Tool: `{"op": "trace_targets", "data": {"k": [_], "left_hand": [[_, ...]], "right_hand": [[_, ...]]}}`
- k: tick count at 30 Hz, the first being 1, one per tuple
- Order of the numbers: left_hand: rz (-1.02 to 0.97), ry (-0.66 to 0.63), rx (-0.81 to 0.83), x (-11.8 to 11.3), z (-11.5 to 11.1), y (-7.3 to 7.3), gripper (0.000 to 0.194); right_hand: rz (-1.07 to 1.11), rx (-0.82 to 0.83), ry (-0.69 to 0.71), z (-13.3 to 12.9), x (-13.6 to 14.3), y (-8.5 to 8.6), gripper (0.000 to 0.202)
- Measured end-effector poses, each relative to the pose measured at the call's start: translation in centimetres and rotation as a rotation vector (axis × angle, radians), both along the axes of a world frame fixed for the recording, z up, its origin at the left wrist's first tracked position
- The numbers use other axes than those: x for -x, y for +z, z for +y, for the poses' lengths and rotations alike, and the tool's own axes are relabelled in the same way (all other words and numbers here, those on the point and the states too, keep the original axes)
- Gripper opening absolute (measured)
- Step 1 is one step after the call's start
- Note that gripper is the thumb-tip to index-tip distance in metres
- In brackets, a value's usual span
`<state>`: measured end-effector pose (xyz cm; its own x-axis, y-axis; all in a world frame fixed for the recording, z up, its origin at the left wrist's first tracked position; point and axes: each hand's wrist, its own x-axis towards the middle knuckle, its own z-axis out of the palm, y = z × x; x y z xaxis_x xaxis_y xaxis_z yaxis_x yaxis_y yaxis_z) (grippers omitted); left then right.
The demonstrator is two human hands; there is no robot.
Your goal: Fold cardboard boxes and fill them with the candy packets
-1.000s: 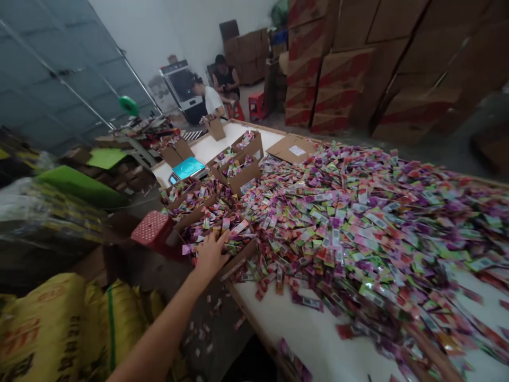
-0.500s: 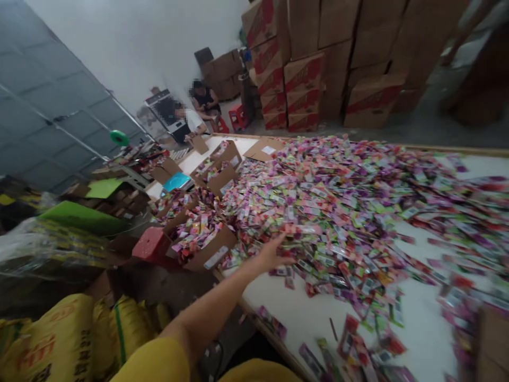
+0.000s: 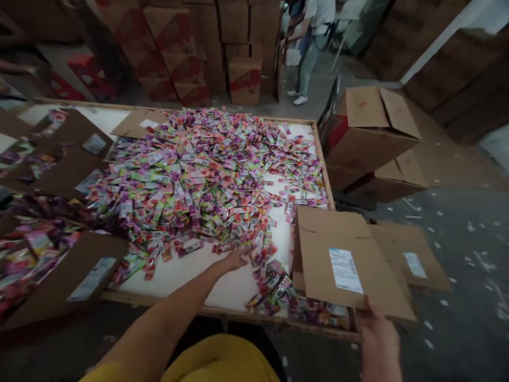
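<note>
My left hand reaches over the white tabletop, at the near edge of a large heap of small, colourful snack packets. Its fingers look stretched out and slightly blurred, and I see nothing held in them. At the lower right, my right hand grips the near edge of a cardboard box that carries a white label. The thumb lies against the cardboard; the other fingers are mostly hidden. Loose packets lie beside and below this box along the table's front edge.
Open cartons of packets stand on the left. A wooden rim borders the table. More cartons are stacked beyond its right end, and printed boxes at the back. A person stands behind the table.
The view has swung right, bringing the labelled cardboard box and my right hand into sight. My left hand has moved from the heap's left part to its near right edge.
</note>
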<state>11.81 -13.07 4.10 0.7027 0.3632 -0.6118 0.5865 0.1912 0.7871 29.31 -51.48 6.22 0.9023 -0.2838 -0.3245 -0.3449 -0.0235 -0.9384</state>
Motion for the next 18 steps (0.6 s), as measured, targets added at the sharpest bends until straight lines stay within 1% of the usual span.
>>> {"op": "trace_targets", "data": {"k": [2, 3, 4, 5, 6, 7, 8, 9, 10, 11, 12, 13, 15, 16, 17, 18], "left_hand": [[-0.045, 0.064, -0.057, -3.6, 1.7, 0.8, 0.041], [-0.072, 0.089, -0.086, -5.0, 2.6, 1.7, 0.046], [-0.102, 0.108, -0.112, -6.1, 3.5, 2.9, 0.050], [-0.148, 0.131, -0.149, -6.7, 4.3, 4.5, 0.052], [-0.220, 0.159, -0.202, -6.8, 5.1, 6.2, 0.054], [-0.311, 0.187, -0.263, -6.3, 5.8, 8.0, 0.055], [-0.404, 0.213, -0.324, -5.3, 6.5, 9.7, 0.056], [-0.475, 0.245, -0.376, -3.8, 7.2, 11.1, 0.056], [-0.508, 0.280, -0.410, -2.0, 7.8, 12.0, 0.055], [-0.497, 0.327, -0.422, 0.1, 8.4, 12.5, 0.053], [-0.445, 0.386, -0.410, 2.2, 8.9, 12.5, 0.051], [-0.377, 0.465, -0.393, 4.4, 9.5, 12.2, 0.049], [-0.245, 0.652, -0.359, 8.4, 10.7, 11.0, 0.052], [-0.194, 0.738, -0.342, 10.1, 11.4, 10.4, 0.055], [-0.156, 0.807, -0.328, 11.7, 12.0, 9.9, 0.059], [-0.136, 0.847, -0.318, 13.1, 12.7, 9.6, 0.061]], "right_hand": [[-0.005, -0.086, -0.105, -0.3, 0.2, 1.0, 0.053], [-0.030, -0.106, -0.110, -0.4, 0.3, 1.9, 0.055], [-0.064, -0.101, -0.073, -0.4, 0.7, 2.9, 0.054], [-0.091, -0.075, -0.015, -0.1, 1.3, 4.1, 0.052], [-0.105, -0.031, 0.055, 0.5, 2.1, 5.2, 0.049], [-0.101, 0.021, 0.143, 1.5, 3.1, 6.2, 0.046], [-0.082, 0.071, 0.244, 2.9, 4.3, 6.9, 0.044], [-0.056, 0.101, 0.348, 4.8, 5.7, 7.3, 0.043], [-0.031, 0.104, 0.442, 7.1, 7.1, 7.5, 0.043], [-0.016, 0.076, 0.522, 9.6, 8.5, 7.4, 0.045], [-0.016, 0.023, 0.571, 12.2, 10.0, 7.2, 0.046], [-0.019, -0.042, 0.590, 14.9, 11.4, 6.8, 0.048], [-0.006, -0.154, 0.588, 19.6, 13.9, 5.9, 0.051], [0.011, -0.178, 0.595, 21.6, 15.0, 5.5, 0.054], [0.015, -0.169, 0.626, 23.2, 15.7, 5.2, 0.058], [0.004, -0.134, 0.676, 24.6, 16.3, 5.1, 0.064]]}}
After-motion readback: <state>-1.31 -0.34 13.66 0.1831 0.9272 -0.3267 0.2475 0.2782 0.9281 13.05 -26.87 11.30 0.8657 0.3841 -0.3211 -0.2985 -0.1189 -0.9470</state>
